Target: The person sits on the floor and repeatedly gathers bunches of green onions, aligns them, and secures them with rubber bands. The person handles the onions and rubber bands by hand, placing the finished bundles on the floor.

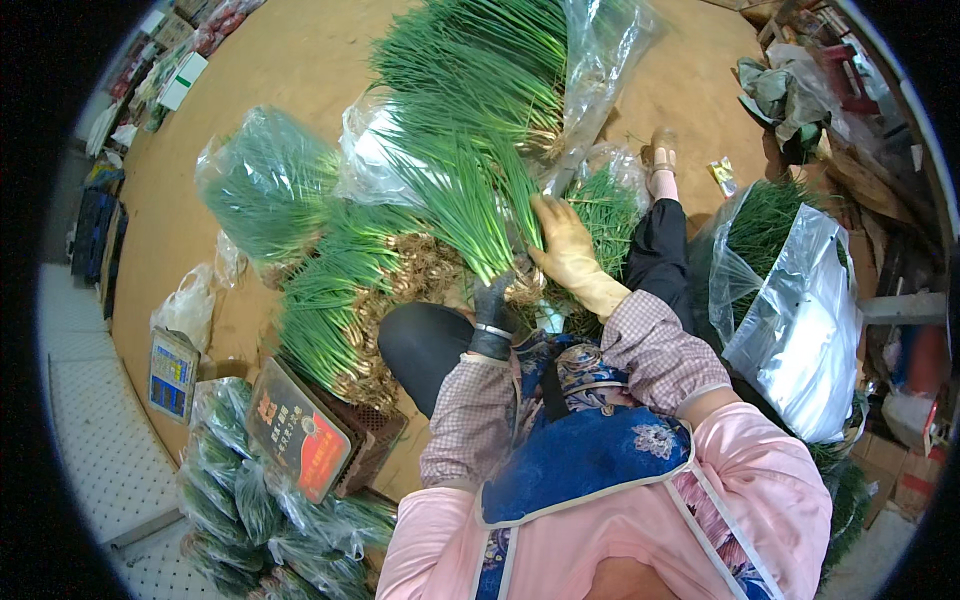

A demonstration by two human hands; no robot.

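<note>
My left hand (492, 304), in a dark glove, is closed around the pale lower stalks of a bunch of green onions (469, 210). Its long green leaves fan away from me. Just to the right, my right hand (566, 244) wears a yellow rubber glove; its fingers and thumb touch a thinner strand of green onions (525, 199). Whether they grip that strand is hard to see. Roots (529, 289) show below, between the two hands. A large heap of green onions (472, 67) lies beyond them, partly on clear plastic sheeting (600, 67).
Bundled green onions with roots (322, 322) lie left of my knee. A bagged bundle (262, 180) sits farther left. A scale (300, 427) with a display (172, 375) stands near several bagged bundles (232, 487). A large plastic bag of greens (795, 300) is at right, past my leg (660, 244).
</note>
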